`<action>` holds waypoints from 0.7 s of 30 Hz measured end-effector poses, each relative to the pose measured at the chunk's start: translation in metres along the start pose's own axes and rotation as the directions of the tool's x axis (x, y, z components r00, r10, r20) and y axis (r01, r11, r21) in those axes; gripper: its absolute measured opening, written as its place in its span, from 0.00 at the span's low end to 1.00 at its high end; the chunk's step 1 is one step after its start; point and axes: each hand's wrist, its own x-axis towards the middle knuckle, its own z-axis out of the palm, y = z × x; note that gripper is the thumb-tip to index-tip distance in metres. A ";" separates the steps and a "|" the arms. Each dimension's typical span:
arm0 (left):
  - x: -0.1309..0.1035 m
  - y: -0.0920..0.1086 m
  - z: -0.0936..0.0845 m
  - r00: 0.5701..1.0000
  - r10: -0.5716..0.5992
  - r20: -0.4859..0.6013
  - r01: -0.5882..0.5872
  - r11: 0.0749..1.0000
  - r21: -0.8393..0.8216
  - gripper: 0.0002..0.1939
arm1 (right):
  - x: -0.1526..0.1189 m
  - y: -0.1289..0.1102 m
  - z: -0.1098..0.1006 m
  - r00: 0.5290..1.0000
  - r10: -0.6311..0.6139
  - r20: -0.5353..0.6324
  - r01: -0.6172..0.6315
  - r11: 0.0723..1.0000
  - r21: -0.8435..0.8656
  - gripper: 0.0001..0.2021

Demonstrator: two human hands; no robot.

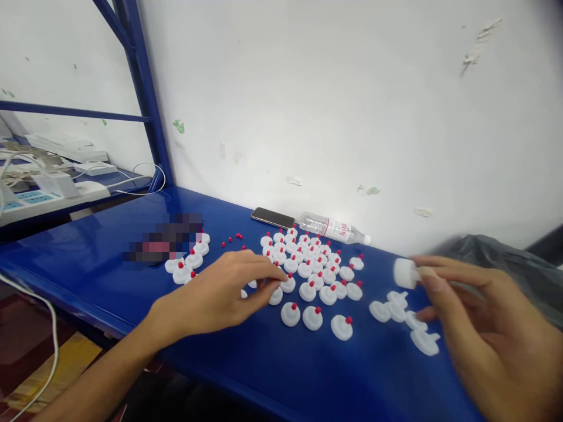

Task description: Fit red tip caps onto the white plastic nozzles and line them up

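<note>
My right hand (488,328) pinches a white nozzle cap (405,274) by its thin spout, the round base pointing left. No red tip shows on it. Below it lie several bare white caps (380,312). Over the middle of the table, my left hand (224,290) has thumb and index finger closed together. Whatever is between them, if anything, is too small to make out. Its fingertips are right beside a white cap with a red tip (288,283). Many more red-tipped caps (307,291) stand around it in a cluster. Several loose red tips (230,239) lie behind this hand.
A phone (272,218) and a clear plastic bottle (332,227) lie along the wall on the blue table (229,375). More red-tipped caps (193,259) sit left, near a blurred dark item (167,237). A black plastic bag (488,258) is at right; a blue frame post (147,88) rises left.
</note>
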 end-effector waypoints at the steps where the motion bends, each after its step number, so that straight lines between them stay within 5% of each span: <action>1: 0.000 0.005 0.004 1.000 0.029 -0.006 -0.029 0.999 -0.044 0.10 | -0.001 -0.006 0.005 0.996 -0.006 0.087 0.002 0.998 0.056 0.16; 4: 0.001 0.017 0.018 0.994 0.107 0.009 -0.106 0.989 -0.107 0.07 | -0.004 -0.025 0.022 0.933 -0.129 0.336 0.076 0.983 0.167 0.12; 7: 0.003 0.022 0.031 0.993 0.118 0.013 -0.116 0.988 -0.097 0.05 | -0.007 -0.037 0.035 0.862 -0.270 0.430 0.201 0.959 0.200 0.09; 14: 0.005 0.020 0.033 0.968 0.070 -0.243 -0.123 0.969 -0.213 0.05 | -0.014 -0.041 0.044 0.861 -0.345 0.373 0.302 0.938 0.168 0.05; 21: 0.004 0.019 0.038 0.954 0.132 -0.270 -0.187 0.963 -0.191 0.07 | -0.017 -0.042 0.047 0.834 -0.416 0.362 0.349 0.906 0.239 0.10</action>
